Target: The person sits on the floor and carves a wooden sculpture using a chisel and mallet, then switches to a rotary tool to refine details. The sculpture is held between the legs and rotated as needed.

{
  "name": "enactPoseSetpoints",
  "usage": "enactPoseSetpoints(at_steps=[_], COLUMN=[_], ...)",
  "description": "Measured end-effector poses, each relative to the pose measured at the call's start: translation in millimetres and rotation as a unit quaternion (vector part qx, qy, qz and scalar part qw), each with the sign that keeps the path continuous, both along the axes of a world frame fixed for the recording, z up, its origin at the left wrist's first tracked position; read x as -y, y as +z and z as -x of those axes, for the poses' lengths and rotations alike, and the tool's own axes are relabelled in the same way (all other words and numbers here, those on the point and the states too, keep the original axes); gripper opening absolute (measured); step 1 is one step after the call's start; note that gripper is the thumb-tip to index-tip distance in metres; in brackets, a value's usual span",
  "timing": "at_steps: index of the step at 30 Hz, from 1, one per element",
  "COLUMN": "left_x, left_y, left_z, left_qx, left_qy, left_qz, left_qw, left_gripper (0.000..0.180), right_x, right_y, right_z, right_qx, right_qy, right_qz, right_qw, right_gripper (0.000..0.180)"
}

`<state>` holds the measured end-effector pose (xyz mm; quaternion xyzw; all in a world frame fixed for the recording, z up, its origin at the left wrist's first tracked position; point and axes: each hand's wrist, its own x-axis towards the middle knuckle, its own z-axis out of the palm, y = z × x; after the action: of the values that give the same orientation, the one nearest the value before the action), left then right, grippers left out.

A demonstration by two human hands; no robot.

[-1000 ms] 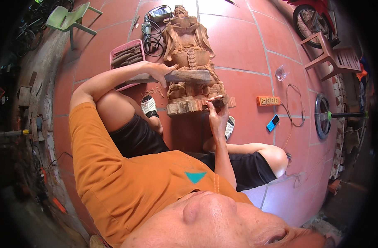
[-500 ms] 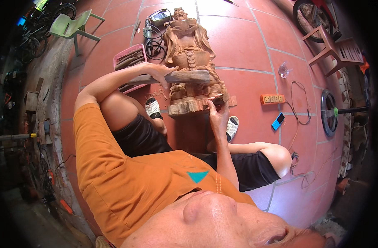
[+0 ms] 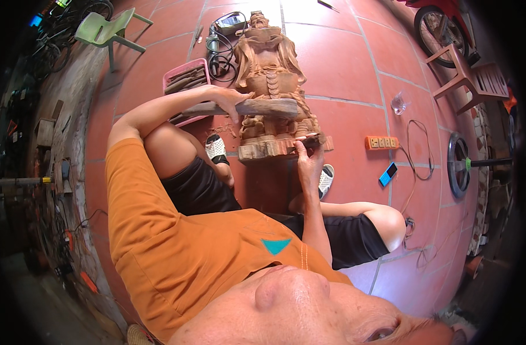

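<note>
A carved wooden statue (image 3: pixel 266 49) of a robed, bearded figure lies on the floor in front of me, its thick base (image 3: pixel 269 150) toward me. Across its lower part rests a rounded wooden club (image 3: pixel 274 108), wider at its right end. My left hand (image 3: pixel 231 100) drapes over the club with fingers apart, the forearm passing over my left knee. Beside the base's right side, my right hand (image 3: pixel 310 163) pinches a slim white stick (image 3: pixel 304 137) that looks like a cigarette. Some of that hand's fingers are hidden against the carving.
A pink tray (image 3: pixel 166 80) of chisel-like tools sits left of the statue, near a corded power tool (image 3: pixel 214 45). Wood shavings (image 3: pixel 225 129) lie by my left foot. At right are an orange power strip (image 3: pixel 381 142), a blue phone (image 3: pixel 388 174), a clear glass (image 3: pixel 398 103) and loose cable.
The whole view has shifted slightly to the right. The white stick in my right hand lies a little flatter; my left hand stays over the club.
</note>
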<state>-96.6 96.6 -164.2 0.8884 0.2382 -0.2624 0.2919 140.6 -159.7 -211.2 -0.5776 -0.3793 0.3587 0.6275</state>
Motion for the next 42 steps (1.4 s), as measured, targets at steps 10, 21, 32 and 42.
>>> enactPoseSetpoints(at_steps=[10, 21, 32, 42], left_x=[0.5, 6.4, 11.1, 13.8], left_y=[-2.6, 14.3, 10.1, 9.1], left_z=[3.7, -5.7, -1.2, -0.2], left_qx=[0.016, -0.024, 0.061, 0.078], left_qy=[0.001, 0.007, 0.005, -0.023], left_qz=[-0.001, -0.024, -0.097, -0.144], left_qw=[1.000, 0.999, 0.993, 0.986], left_gripper=[0.107, 0.112, 0.090, 0.085], right_x=[0.7, -3.6, -1.4, -2.6], right_y=[-1.8, 0.1, 6.0, 5.0], right_z=[-0.6, -5.8, -14.9, -20.2], right_qx=[-0.038, -0.016, -0.071, -0.132], right_qy=[0.012, 0.014, 0.021, -0.050], right_qz=[0.020, 0.017, 0.025, 0.010], right_qw=[0.999, 1.000, 0.997, 0.990], right_gripper=[0.023, 0.024, 0.021, 0.023])
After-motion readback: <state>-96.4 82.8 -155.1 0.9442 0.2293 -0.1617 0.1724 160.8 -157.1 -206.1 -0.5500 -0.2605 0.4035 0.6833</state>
